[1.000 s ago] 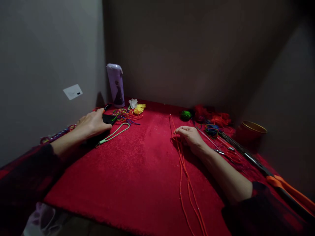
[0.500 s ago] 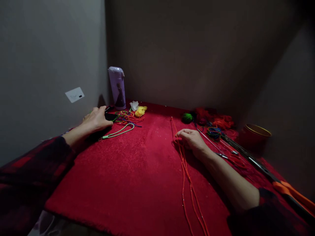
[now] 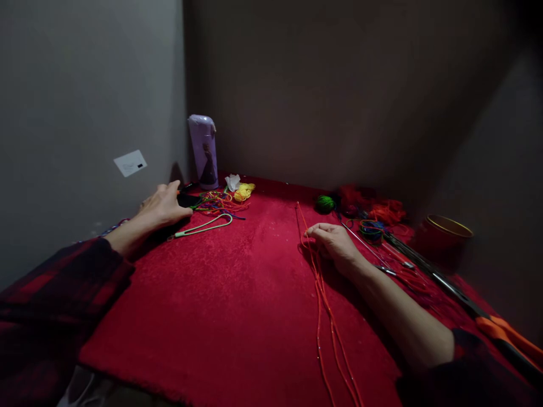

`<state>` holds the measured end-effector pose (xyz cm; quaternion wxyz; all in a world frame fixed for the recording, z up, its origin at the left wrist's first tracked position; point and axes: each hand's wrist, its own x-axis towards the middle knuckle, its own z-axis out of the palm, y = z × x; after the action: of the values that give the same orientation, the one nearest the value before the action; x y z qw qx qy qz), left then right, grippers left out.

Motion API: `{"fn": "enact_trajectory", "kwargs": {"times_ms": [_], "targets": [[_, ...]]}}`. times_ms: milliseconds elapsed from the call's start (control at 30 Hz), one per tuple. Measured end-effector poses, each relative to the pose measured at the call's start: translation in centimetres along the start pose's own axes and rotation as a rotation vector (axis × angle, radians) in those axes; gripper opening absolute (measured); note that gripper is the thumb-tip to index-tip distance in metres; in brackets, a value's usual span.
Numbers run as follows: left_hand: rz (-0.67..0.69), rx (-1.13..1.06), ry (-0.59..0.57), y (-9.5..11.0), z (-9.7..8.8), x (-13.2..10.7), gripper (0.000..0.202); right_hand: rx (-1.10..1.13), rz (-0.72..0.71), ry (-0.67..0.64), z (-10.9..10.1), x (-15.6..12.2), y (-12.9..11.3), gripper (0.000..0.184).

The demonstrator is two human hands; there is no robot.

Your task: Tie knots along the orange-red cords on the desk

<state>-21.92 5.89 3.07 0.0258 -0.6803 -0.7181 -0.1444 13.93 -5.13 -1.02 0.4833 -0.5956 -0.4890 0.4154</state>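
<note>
My right hand [image 3: 333, 242] pinches an orange cord [image 3: 319, 277] between thumb and forefinger. Several strands of it trail toward the near edge, and its far end [image 3: 297, 204] rests on the red cloth. At the far left, my left hand [image 3: 163, 204] is over a dark object [image 3: 189, 200], thumb and fingers spread apart; its palm side is hidden. Just in front of this hand lies a light green cord loop [image 3: 206, 226] with a small end piece. A tangle of multicoloured cords [image 3: 216, 202] is to the right of its fingertips.
A purple bottle [image 3: 203, 152] stands in the back corner, near a yellow cord bundle [image 3: 244, 192] and crumpled white paper [image 3: 232, 182]. On the right are a green cord ball [image 3: 324, 203], red cord [image 3: 386, 211], orange-handled scissors [image 3: 492, 327] and a gold-rimmed container [image 3: 445, 240]. Walls border the red cloth [image 3: 203, 316].
My left hand has shifted slightly left, and an orange-tipped item shows beside its fingers. My right hand keeps its pinch on the cord. The view has moved slightly.
</note>
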Motion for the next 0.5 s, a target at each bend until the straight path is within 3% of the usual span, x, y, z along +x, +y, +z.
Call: {"fn": "enact_trajectory", "kwargs": {"times_ms": [500], "targets": [[0.059,-0.012,-0.027,-1.7,-0.4,0.3,0.093,0.009,0.021,0.005,-0.1,0.1,0.1,0.035]]}}
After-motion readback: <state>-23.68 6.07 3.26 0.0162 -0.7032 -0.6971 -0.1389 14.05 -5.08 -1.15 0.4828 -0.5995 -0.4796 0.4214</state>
